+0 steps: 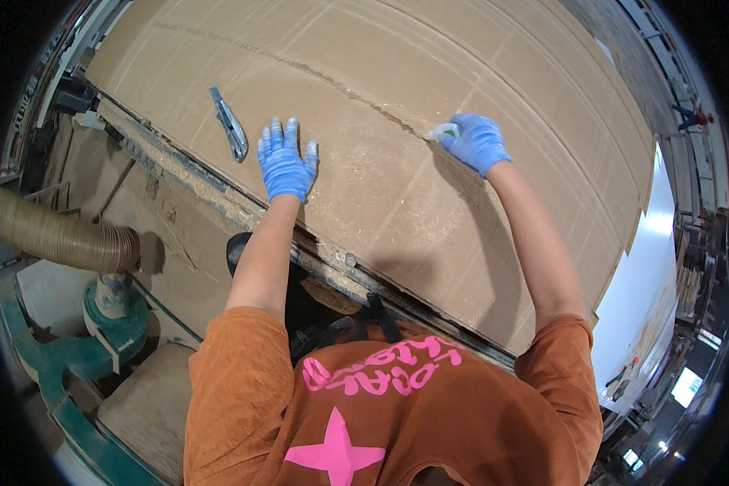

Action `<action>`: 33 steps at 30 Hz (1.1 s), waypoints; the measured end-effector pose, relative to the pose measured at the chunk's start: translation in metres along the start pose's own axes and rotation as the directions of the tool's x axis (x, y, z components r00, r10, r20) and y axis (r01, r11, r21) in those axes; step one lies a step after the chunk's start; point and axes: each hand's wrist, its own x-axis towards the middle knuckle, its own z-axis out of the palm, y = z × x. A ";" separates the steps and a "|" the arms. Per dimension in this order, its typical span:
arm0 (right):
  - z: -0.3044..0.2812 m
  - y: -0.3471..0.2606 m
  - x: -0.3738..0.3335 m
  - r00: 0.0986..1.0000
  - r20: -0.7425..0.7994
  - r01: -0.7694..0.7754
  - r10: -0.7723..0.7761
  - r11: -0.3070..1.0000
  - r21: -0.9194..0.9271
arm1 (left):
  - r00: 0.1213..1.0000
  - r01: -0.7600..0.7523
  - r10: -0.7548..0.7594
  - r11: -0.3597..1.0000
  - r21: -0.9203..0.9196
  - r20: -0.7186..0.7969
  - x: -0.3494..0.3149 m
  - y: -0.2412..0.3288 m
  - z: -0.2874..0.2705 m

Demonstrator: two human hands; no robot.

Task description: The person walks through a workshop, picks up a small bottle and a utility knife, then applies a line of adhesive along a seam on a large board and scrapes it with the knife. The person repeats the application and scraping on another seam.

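My left hand (287, 162), in a blue glove with pale fingertips, lies flat on a large brown cardboard sheet (364, 198), fingers stretched out. Just left of it rests a grey utility knife (232, 130), apart from the fingers. Farther right, my gloved right hand (476, 143) is closed around a small pale, whitish-green piece (443, 131) held down at the sheet; its kind is not clear. From that piece a thin ragged line of dust (324, 78) runs across the cardboard toward the far left. Fine crumbs are scattered between both hands.
A dusty table edge (356, 271) runs in front of my body. Below left are a ribbed hose (73, 235) and green ducting (57, 381). A white panel (640, 275) lies beyond the sheet's right edge. Another person (692, 117) is far off at the right.
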 end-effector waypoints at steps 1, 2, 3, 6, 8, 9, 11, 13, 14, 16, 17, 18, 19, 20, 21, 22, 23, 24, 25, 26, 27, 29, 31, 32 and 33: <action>0.000 -0.004 0.002 1.000 0.005 0.004 -0.004 1.000 0.007 | 1.000 -0.008 0.008 1.000 0.001 -0.017 0.000 0.001 -0.001; 0.000 -0.006 0.003 1.000 0.009 0.008 -0.008 1.000 0.014 | 1.000 -0.005 0.005 1.000 -0.005 -0.001 0.001 0.000 0.000; 0.000 -0.006 0.004 1.000 0.007 0.011 -0.011 1.000 0.012 | 1.000 0.002 -0.002 1.000 -0.009 0.015 0.001 -0.001 0.000; 0.005 -0.002 0.002 1.000 -0.007 0.026 -0.026 1.000 -0.013 | 0.999 0.008 -0.007 1.000 -0.009 0.033 0.001 -0.001 0.001; 0.006 0.010 -0.004 0.999 -0.027 0.044 -0.046 0.998 -0.052 | 1.000 0.005 -0.004 1.000 -0.004 0.028 0.001 -0.001 0.002; 0.003 0.010 -0.008 0.999 -0.007 0.032 -0.032 0.999 -0.039 | 1.000 0.002 -0.002 1.000 0.000 0.024 0.001 -0.002 0.002; -0.006 0.008 -0.013 0.999 0.035 0.005 -0.004 1.000 -0.013 | 1.000 0.009 -0.009 1.000 -0.001 0.025 0.000 -0.003 0.002; -0.005 0.005 -0.013 1.000 0.010 -0.028 0.028 1.000 0.008 | 0.999 0.013 -0.012 1.000 -0.012 0.039 0.001 -0.001 -0.001; -0.004 0.002 -0.013 0.999 -0.002 -0.045 0.045 0.999 0.019 | 0.999 0.010 -0.010 1.000 -0.017 0.038 0.001 -0.001 0.000; -0.003 -0.002 -0.009 1.000 0.008 -0.017 0.017 1.000 0.018 | 1.000 0.009 -0.008 1.000 -0.025 0.030 0.001 -0.001 0.000; -0.002 -0.002 -0.008 1.000 0.013 -0.003 0.003 1.000 0.018 | 1.000 0.004 -0.004 1.000 -0.022 0.028 0.002 -0.001 0.000; 0.002 0.001 -0.008 1.000 -0.010 0.007 -0.007 1.000 0.000 | 1.000 0.002 -0.002 1.000 -0.019 0.027 0.002 -0.001 0.001; 0.007 0.007 -0.009 0.999 -0.034 0.016 -0.017 1.000 -0.018 | 1.000 0.000 0.000 1.000 -0.017 0.025 0.002 -0.001 0.001; 0.010 0.011 -0.010 0.998 -0.057 0.025 -0.027 0.999 -0.036 | 1.000 -0.004 0.004 1.000 -0.014 0.022 0.002 -0.001 0.001; 0.007 0.012 -0.012 0.999 -0.036 0.012 -0.013 0.999 -0.030 | 1.000 -0.001 0.001 1.000 -0.010 0.021 0.001 -0.001 0.001; 0.003 0.014 -0.016 1.000 -0.015 -0.001 0.001 1.000 -0.024 | 1.000 0.003 -0.002 1.000 -0.007 0.019 0.000 -0.002 0.001; 0.000 0.012 -0.019 1.000 0.006 -0.015 0.015 1.000 -0.018 | 1.000 0.007 -0.007 1.000 -0.009 0.020 0.000 -0.002 0.001; -0.003 0.011 -0.021 1.000 0.017 -0.017 0.017 1.000 -0.025 | 1.000 0.007 -0.006 1.000 -0.011 0.021 0.001 -0.001 0.000; -0.006 0.010 -0.022 0.999 0.028 -0.018 0.019 0.999 -0.032 | 1.000 0.006 -0.006 1.000 -0.013 0.023 0.001 -0.001 -0.001; -0.007 0.009 -0.023 0.999 0.039 -0.019 0.020 0.999 -0.038 | 1.000 0.010 -0.009 1.000 -0.016 0.024 0.000 -0.001 0.000; -0.005 0.009 -0.022 1.000 0.015 -0.023 0.023 0.999 -0.024 | 1.000 0.007 -0.007 1.000 -0.021 0.024 0.001 0.000 -0.001; 0.002 0.007 -0.018 0.999 -0.033 -0.029 0.029 1.000 0.006 | 1.000 0.000 0.000 1.000 -0.019 0.024 0.002 0.001 0.000; 0.003 0.006 -0.015 0.999 -0.018 -0.028 0.028 1.000 0.005 | 1.000 -0.001 0.001 1.000 -0.003 0.020 0.001 -0.001 0.000; 0.003 0.006 -0.015 1.000 -0.011 -0.029 0.029 1.000 0.004 | 1.000 -0.003 0.003 1.000 0.001 0.020 0.002 -0.001 0.001; 0.003 0.008 -0.017 0.999 -0.030 -0.011 0.011 1.000 -0.009 | 1.000 -0.001 0.001 1.000 0.003 0.021 0.001 -0.001 0.001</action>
